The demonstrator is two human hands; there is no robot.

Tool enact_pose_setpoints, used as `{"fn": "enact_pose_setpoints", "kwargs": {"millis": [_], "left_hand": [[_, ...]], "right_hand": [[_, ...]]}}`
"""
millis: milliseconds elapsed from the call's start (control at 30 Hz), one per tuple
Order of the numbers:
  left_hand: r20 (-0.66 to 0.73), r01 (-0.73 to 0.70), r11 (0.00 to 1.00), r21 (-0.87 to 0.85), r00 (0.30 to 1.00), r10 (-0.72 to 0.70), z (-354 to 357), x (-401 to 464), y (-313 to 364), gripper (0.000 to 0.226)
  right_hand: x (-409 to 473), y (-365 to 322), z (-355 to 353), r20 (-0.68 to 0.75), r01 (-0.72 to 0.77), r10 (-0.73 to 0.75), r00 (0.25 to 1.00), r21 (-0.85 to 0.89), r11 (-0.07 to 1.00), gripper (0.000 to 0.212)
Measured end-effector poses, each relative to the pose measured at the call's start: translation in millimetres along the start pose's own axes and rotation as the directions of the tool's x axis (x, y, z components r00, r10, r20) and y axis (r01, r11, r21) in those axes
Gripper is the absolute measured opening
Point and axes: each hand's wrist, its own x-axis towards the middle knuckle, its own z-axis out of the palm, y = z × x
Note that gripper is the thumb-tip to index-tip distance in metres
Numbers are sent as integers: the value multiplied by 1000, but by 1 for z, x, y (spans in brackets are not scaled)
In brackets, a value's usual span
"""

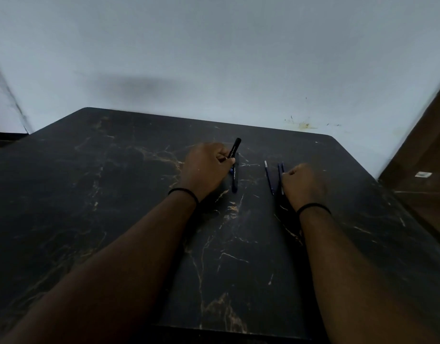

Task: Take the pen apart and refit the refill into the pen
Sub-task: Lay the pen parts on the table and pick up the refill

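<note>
My left hand (206,168) is closed around a black pen (235,147) whose far end sticks up past my fingers. A second dark pen with white lettering (235,180) lies on the table just right of that hand. Several thin blue refills (268,176) lie side by side further right. My right hand (304,186) rests with curled fingers on the nearest of these refills; whether it grips one cannot be told.
The table (114,194) is black marble with gold veins and stands against a pale wall (214,58). A brown wooden panel (427,150) rises at the right. Both wrists wear thin black bands.
</note>
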Motion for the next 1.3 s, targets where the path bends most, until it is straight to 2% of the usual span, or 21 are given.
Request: {"fn": "enact_pose_setpoints", "kwargs": {"millis": [100, 233, 467, 567, 700, 833, 967, 1167, 1300], "left_hand": [[-21, -31, 1000, 3, 999, 31, 0, -1, 0, 10], [-7, -26, 1000, 4, 1000, 26, 0, -1, 1, 20], [7, -30, 1000, 10, 1000, 29, 0, -2, 3, 18], [-7, -27, 1000, 4, 1000, 27, 0, -3, 3, 13], [-15, -44, 999, 1, 999, 44, 0, -3, 3, 18], [-20, -37, 999, -16, 999, 37, 1, -3, 1, 13], [-20, -26, 999, -34, 999, 25, 2, -2, -1, 8], [-23, -26, 999, -23, 999, 26, 2, -2, -1, 13], [-23, -24, 1000, -10, 999, 24, 2, -3, -1, 22]], "right_hand": [[2, 2, -2, 11, -3, 3, 1000, -46, 999, 24], [0, -1, -3, -8, -4, 4, 1000, -69, 998, 25], [-3, -7, -2, 10, 54, -53, 999, -125, 991, 15], [-2, -9, -1, 43, 83, -77, 996, -155, 985, 18], [0, -10, -1, 78, 113, -99, 992, -194, 975, 24], [4, -9, 2, 98, 106, -91, 991, -159, 982, 24], [5, -5, 1, 48, 56, -52, 998, -95, 994, 27], [2, -4, -3, 12, 43, -43, 999, -27, 999, 28], [3, -7, -2, -4, 23, -23, 1000, -46, 999, 34]]}}
